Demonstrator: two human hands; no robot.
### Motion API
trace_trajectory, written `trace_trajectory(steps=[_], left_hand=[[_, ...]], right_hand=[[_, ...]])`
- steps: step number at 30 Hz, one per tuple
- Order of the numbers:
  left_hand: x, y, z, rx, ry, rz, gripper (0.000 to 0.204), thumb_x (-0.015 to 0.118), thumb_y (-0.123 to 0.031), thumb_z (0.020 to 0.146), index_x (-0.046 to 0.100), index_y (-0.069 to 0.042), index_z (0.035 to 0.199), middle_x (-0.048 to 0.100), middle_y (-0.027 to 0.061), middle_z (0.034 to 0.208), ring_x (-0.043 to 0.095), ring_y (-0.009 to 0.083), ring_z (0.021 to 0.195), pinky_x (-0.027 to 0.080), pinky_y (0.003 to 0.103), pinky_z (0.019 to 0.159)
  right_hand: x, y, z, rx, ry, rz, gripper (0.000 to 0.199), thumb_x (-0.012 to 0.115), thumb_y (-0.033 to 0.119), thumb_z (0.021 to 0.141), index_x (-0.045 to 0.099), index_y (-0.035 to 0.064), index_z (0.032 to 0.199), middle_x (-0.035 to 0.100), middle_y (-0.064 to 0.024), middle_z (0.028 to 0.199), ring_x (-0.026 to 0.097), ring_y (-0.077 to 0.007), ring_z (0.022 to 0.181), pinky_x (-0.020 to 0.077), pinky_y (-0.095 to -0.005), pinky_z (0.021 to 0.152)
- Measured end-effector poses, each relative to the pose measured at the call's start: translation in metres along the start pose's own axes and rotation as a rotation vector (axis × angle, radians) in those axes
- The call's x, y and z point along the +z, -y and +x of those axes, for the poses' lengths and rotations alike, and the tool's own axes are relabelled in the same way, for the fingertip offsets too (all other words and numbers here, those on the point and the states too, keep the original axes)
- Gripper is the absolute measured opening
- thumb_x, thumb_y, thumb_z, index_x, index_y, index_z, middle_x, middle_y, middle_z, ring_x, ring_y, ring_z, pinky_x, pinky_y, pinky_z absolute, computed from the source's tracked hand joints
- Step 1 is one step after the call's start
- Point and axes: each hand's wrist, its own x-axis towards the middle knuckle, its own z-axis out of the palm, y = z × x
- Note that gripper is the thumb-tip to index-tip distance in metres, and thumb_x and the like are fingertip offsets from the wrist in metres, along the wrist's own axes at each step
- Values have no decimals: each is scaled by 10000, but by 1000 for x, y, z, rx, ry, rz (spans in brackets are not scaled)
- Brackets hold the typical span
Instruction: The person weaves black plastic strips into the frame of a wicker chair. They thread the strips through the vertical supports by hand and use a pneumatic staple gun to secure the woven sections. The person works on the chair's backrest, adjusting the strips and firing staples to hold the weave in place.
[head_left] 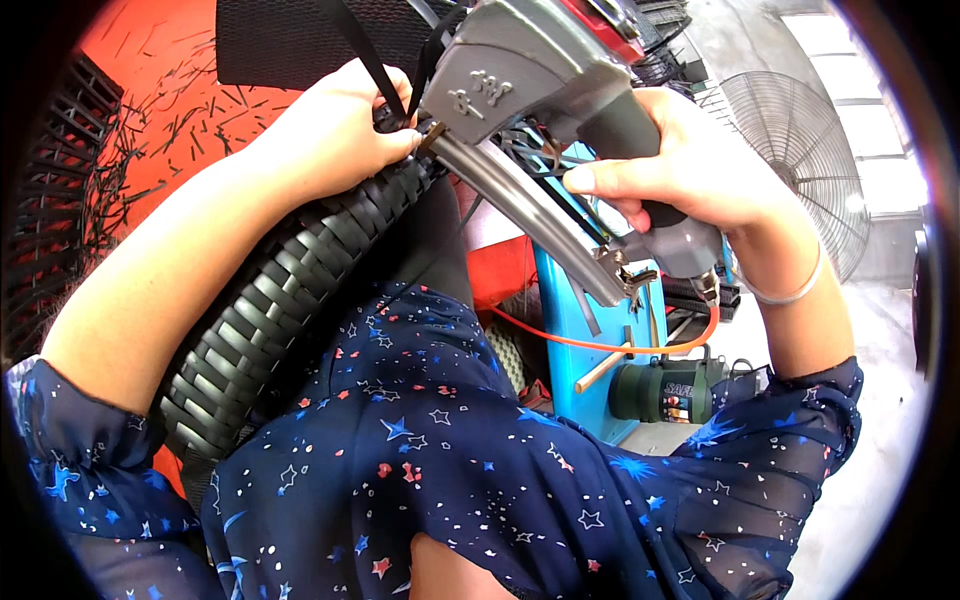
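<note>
Head view: left hand (340, 125) pinches woven rim (290, 290); right hand (690, 165) grips staple gun (540, 70).

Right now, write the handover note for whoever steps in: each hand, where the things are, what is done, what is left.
Left hand: pinches a black strip against the end of the woven black rim.
Right hand: grips the grey staple gun, nose pressed at the spot beside the left fingertips; an orange air hose runs from its base.
Done: the rim lying across the lap is wrapped in weave up to the left hand.
Left: the strip's loose tail sticks up untrimmed; whether a staple has gone in cannot be seen.
</note>
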Motion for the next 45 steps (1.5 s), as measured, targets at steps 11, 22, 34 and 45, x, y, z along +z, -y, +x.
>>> trace_trajectory(steps=[11,22,34,45], left_hand=[[3,-1,2,1,-6,-24,243,761,-224,805,629,-47,904,614,161,906,631,307,899,499,374,825],[-2,2,-3,3,-28,-50,246,765,-219,802,617,-44,891,614,158,912,631,305,897,499,373,827],[-4,4,-5,-22,-24,-41,276,771,-261,815,628,-44,909,620,153,910,637,297,883,505,371,817],[-12,5,3,-71,146,-5,316,713,-150,851,634,-56,1142,628,120,1170,597,267,1098,462,368,969]], right_hand=[[2,3,-2,10,0,11,307,745,298,811,651,12,870,603,-32,588,560,-79,518,433,-245,525],[1,9,1,18,30,46,315,767,216,834,605,-15,976,576,-12,612,535,-79,501,416,-236,487],[5,12,3,12,18,-18,291,745,297,814,659,20,829,603,-32,574,561,-88,515,426,-253,515],[5,12,-1,-29,-11,101,275,751,253,815,649,4,871,608,-39,611,560,-91,516,435,-252,520]])
